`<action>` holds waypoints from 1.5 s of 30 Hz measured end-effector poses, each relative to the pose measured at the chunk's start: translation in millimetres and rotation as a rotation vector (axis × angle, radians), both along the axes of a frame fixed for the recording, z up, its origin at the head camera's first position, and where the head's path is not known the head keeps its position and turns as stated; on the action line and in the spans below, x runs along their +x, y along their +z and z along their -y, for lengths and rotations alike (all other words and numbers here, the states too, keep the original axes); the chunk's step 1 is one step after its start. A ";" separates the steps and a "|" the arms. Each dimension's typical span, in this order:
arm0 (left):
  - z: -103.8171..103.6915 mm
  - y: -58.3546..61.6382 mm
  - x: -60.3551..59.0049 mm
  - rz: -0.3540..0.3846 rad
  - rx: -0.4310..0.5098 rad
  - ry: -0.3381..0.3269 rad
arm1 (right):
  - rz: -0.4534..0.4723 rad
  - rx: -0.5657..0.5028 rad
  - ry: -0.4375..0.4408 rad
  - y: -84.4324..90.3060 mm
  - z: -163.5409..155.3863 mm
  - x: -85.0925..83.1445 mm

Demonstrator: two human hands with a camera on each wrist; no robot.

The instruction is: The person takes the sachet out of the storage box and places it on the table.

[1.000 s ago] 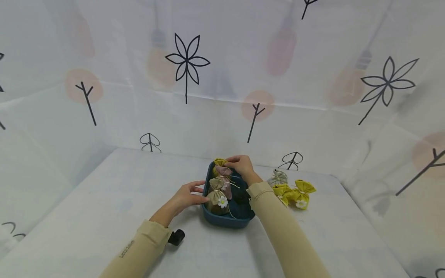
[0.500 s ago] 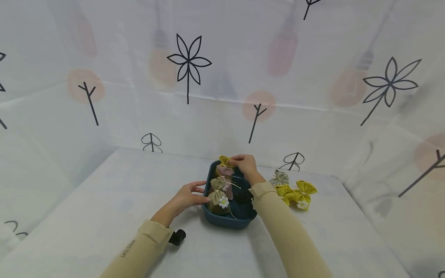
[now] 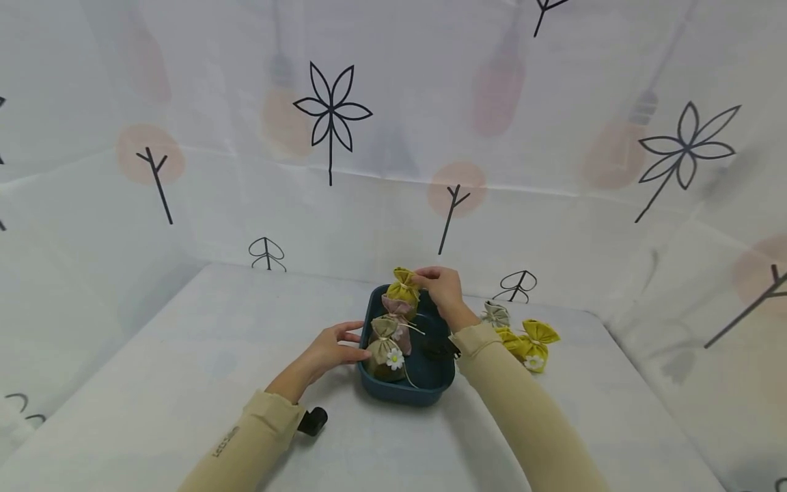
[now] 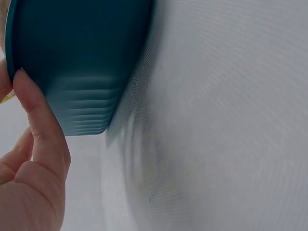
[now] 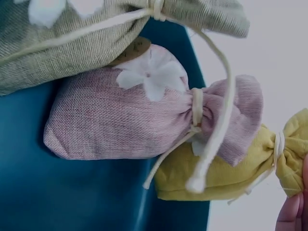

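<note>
My right hand pinches the gathered neck of a yellow drawstring pouch, lifted at the far left corner of a blue plastic bin. In the right wrist view, that yellow pouch hangs behind a pink pouch with a white flower. Nearest in the bin leans an olive-beige pouch with a daisy. My left hand pinches the bin's left rim between thumb and fingers; the left wrist view has its fingers against the outer wall.
Right of the bin lie a grey pouch and yellow pouches, one partly hidden by the right sleeve. A black device shows at the left wrist. Printed white cloth walls rise behind the white table.
My right hand has raised the yellow pouch and shifted it slightly right, so more of it shows above the pink one. The left hand keeps its place on the rim.
</note>
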State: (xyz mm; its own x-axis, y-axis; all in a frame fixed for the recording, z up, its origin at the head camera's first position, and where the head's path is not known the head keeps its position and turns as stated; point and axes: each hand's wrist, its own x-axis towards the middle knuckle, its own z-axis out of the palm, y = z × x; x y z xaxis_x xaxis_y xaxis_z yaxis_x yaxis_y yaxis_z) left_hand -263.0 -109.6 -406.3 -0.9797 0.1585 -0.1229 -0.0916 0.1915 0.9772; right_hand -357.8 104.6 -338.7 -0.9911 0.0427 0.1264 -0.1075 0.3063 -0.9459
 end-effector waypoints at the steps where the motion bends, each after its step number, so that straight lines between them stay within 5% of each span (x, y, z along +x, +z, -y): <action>1: 0.0 0.2 0.1 0.000 0.000 0.000 | -0.011 -0.001 0.000 2.1 -0.6 2.0; 18: 1.6 0.2 0.2 0.002 -0.022 0.006 | -0.115 -0.037 -0.007 24.5 -14.5 32.2; 45: -0.2 1.1 0.1 0.001 -0.008 0.013 | -0.134 -0.040 -0.037 28.6 -51.2 102.7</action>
State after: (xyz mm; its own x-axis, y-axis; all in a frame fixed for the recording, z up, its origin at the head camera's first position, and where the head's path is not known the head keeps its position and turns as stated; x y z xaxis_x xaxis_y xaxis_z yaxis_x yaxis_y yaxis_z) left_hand -262.9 -109.4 -405.1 -0.9815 0.1448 -0.1254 -0.0954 0.1985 0.9754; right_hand -255.1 155.9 -310.0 -0.9630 0.0861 0.2553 -0.2234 0.2744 -0.9353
